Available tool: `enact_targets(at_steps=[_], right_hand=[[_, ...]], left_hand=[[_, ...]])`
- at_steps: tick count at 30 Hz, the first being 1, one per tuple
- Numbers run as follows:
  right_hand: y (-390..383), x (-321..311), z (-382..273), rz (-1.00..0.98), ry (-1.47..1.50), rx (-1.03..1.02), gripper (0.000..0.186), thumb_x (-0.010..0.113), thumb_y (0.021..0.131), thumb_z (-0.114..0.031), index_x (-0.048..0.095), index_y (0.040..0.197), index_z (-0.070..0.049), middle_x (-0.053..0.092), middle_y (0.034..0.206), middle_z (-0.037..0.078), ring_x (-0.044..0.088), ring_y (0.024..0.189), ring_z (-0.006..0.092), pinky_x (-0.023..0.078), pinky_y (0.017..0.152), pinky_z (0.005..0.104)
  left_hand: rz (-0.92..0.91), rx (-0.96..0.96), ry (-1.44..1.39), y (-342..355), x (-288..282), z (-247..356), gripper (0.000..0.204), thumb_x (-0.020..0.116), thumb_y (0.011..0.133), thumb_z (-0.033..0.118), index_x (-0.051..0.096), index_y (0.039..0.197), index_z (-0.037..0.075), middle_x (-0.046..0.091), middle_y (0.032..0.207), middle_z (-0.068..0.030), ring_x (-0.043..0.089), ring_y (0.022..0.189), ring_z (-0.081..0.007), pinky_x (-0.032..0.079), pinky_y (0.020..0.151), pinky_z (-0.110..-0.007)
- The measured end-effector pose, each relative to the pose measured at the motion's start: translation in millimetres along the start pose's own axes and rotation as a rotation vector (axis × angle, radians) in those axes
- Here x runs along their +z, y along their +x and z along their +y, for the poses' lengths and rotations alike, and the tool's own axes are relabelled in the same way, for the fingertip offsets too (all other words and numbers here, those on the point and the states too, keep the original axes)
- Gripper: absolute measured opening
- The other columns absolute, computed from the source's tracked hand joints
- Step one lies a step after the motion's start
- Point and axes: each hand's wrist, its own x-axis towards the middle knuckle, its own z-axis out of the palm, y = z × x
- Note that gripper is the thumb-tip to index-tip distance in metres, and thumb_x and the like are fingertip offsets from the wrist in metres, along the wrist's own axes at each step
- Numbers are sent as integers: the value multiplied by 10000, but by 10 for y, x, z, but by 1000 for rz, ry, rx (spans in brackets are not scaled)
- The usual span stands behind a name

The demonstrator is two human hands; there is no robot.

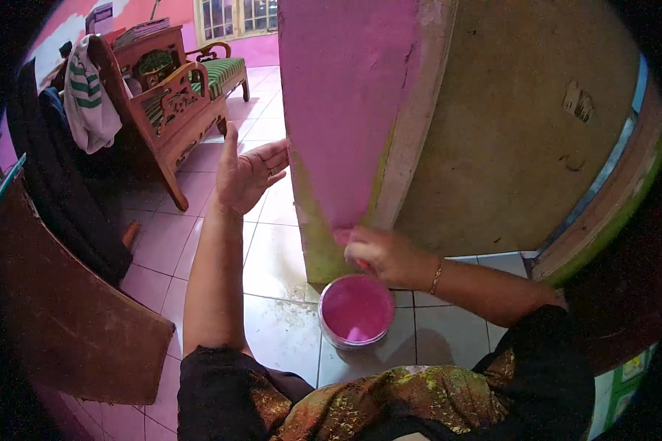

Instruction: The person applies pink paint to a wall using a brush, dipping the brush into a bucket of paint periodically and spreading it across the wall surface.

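My right hand (388,257) is closed around a paintbrush (343,234); its pink-coated end meets the lower part of a narrow wall end (346,110). Most of the handle is hidden by my fingers. Fresh pink covers the wall's upper part, while yellow-green shows along its lower edges. My left hand (250,175) is open, palm turned toward the wall, its fingertips at the wall's left edge. Directly below my right hand, a round bucket (326,335) of pink paint stands on the tiles.
A brown door (522,132) lies right of the wall. Back left stands a carved wooden bench (173,103) with a green striped cushion and a white-and-green cloth (92,99) over its end. A brown board (81,309) fills the near left. White floor tiles (279,253) show drips and smudges.
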Motion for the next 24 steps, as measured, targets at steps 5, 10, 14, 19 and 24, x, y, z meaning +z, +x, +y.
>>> enact_targets(at_steps=[5, 10, 14, 19, 24], right_hand=[[185, -724, -171, 298, 154, 238, 86, 586, 809, -19, 576, 890, -48, 578, 864, 113, 599, 749, 240, 490, 626, 327], [345, -1517, -459, 670, -366, -229, 134, 625, 778, 12, 640, 899, -43, 599, 897, 100, 604, 788, 202, 500, 649, 294], [517, -1692, -518, 903, -665, -567, 196, 653, 748, 41, 659, 931, -29, 593, 927, 100, 595, 806, 187, 499, 680, 275], [403, -1399, -209, 705, -772, -415, 227, 641, 724, 37, 638, 946, -8, 554, 970, 117, 578, 806, 200, 492, 663, 277], [11, -446, -90, 273, -596, -344, 196, 611, 718, -57, 591, 903, 3, 544, 919, 135, 583, 722, 249, 497, 601, 349]], left_hand=[[30, -7, 20, -8, -9, -2, 1014, 86, 765, 804, 502, 1261, 24, 523, 1273, -115, 370, 1256, -213, 31, 1069, -451], [67, -9, 26, -7, 86, 29, 1011, 86, 765, 805, 505, 1261, 30, 534, 1261, -107, 387, 1239, -210, 70, 1059, -437], [52, -13, 27, -39, 7, 38, 1017, 85, 761, 808, 494, 1271, 30, 519, 1280, -115, 364, 1266, -221, 76, 1058, -439], [79, 5, 66, -28, 85, 37, 1002, 116, 770, 797, 496, 1258, 9, 492, 1303, -139, 348, 1286, -259, 90, 1058, -491], [66, 5, 72, -55, 98, 45, 999, 113, 772, 795, 483, 1272, 13, 466, 1329, -141, 347, 1285, -260, 91, 1059, -481]])
